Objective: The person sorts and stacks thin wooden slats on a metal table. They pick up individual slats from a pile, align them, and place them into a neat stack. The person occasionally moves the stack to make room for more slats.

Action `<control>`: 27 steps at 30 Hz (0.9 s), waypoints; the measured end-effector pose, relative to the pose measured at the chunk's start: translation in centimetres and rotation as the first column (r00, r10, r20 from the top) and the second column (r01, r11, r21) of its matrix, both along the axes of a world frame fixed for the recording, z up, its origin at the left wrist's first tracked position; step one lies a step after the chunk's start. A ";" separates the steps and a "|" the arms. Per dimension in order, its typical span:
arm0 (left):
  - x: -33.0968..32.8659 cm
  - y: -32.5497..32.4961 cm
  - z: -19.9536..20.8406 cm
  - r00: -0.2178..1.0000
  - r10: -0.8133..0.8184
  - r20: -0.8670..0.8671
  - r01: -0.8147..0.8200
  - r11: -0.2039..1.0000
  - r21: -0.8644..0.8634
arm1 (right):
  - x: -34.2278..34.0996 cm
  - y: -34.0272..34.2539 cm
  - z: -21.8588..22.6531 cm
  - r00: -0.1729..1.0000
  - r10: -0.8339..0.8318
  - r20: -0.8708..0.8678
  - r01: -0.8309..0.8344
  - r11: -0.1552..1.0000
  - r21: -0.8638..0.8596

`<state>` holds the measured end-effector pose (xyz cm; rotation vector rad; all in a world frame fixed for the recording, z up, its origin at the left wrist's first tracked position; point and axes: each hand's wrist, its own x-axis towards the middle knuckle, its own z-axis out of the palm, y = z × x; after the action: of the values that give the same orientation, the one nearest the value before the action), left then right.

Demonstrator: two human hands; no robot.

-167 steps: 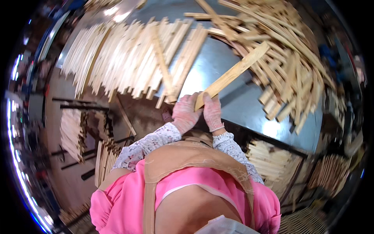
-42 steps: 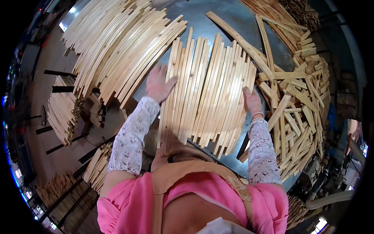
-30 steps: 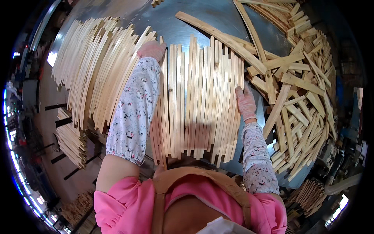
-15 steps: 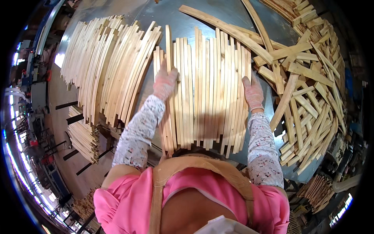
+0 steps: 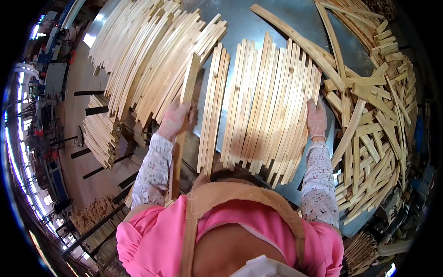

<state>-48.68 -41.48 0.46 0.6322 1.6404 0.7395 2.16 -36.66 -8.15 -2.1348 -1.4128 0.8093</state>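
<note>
Currently, one long pale wooden slat point(image 5: 183, 124) is clasped in the left hand point(image 5: 174, 121), lifted off the grey metal counter point(image 5: 240, 23) between two piles. The right hand point(image 5: 316, 119) lies flat (its grip released) against the right edge of the fanned bundle of pale slats point(image 5: 265, 106). The slat is best kept level, and the bundle steadied.
</note>
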 end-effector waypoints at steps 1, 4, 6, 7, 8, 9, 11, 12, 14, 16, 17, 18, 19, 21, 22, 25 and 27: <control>0.0 -1.7 -0.2 0.990 -0.060 -0.125 0.046 0.992 -0.118 | 0.2 0.0 -0.3 1.000 0.005 0.009 -0.005 1.000 0.024; -0.6 -7.2 -6.2 0.807 -0.260 -0.531 0.320 0.947 0.023 | -0.1 0.4 0.4 0.999 0.023 0.036 -0.023 1.000 -0.018; 1.0 -4.5 -9.2 0.583 -0.230 -0.779 0.505 0.854 0.126 | 1.0 0.5 -0.8 0.995 0.065 0.072 -0.061 0.996 -0.058; 2.9 -0.6 -8.5 0.537 -0.259 -0.803 0.510 0.858 0.065 | 2.0 0.8 -1.8 0.990 0.097 0.107 -0.092 0.994 -0.052; 4.3 3.4 -7.2 0.357 -0.333 -0.873 0.565 0.821 -0.082 | 2.0 1.6 -1.0 0.986 0.097 0.138 -0.080 0.989 -0.125; 4.5 5.5 -9.6 0.339 -0.143 -0.930 0.617 0.780 0.105 | 0.9 2.8 0.5 0.981 0.109 0.162 -0.077 0.978 -0.192; 4.2 8.4 -13.5 0.353 -0.087 -0.931 0.743 0.632 0.223 | -1.3 3.9 1.5 0.943 0.149 0.298 -0.094 0.977 -0.193; 5.3 7.9 -14.0 0.653 -0.123 -0.748 0.573 0.725 0.381 | -1.1 3.5 0.2 0.941 0.063 0.332 -0.028 0.994 -0.110; 8.4 8.2 -11.9 0.970 -0.123 -0.208 0.206 0.873 0.443 | 1.3 2.4 -4.2 0.986 0.059 -0.155 -0.059 0.998 0.003; 9.4 7.6 -7.5 0.979 -0.178 -0.100 0.199 0.943 0.267 | 0.7 2.2 -2.1 0.834 -0.119 -0.538 0.048 0.988 -0.144; 8.6 7.9 -6.6 0.918 -0.318 -0.236 0.362 0.916 0.175 | 0.8 1.5 -1.8 0.887 -0.032 -0.461 -0.008 0.996 -0.085; 8.1 8.0 -7.4 0.918 -0.317 -0.237 0.357 0.922 0.149 | 1.1 1.3 -2.3 0.895 -0.004 -0.446 -0.026 0.998 -0.062; 7.4 7.4 -8.6 0.920 -0.311 -0.241 0.345 0.931 0.117 | 1.0 1.1 -2.5 0.900 0.028 -0.435 -0.052 0.998 -0.044; 6.1 6.4 -10.7 0.950 -0.272 -0.156 0.289 0.952 0.100 | 1.2 0.5 -2.7 0.851 -0.002 -0.525 -0.061 0.993 -0.102; 5.7 5.9 -11.1 0.970 -0.237 -0.063 0.243 0.964 0.112 | 1.4 0.3 -2.6 0.843 -0.005 -0.539 -0.062 0.992 -0.106; 6.1 4.8 -9.2 0.989 -0.109 0.101 0.097 0.988 0.119 | 0.1 0.2 -0.2 0.739 -0.015 -0.673 -0.011 0.999 -0.035; 6.4 4.7 -5.9 0.976 -0.071 0.208 0.026 0.977 0.210 | -0.6 0.8 2.2 0.659 0.009 -0.752 0.002 1.000 0.014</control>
<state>-42.25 -36.76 -5.46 0.7113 1.3564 0.9170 1.52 -35.85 -5.98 -1.4557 -0.9435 1.4627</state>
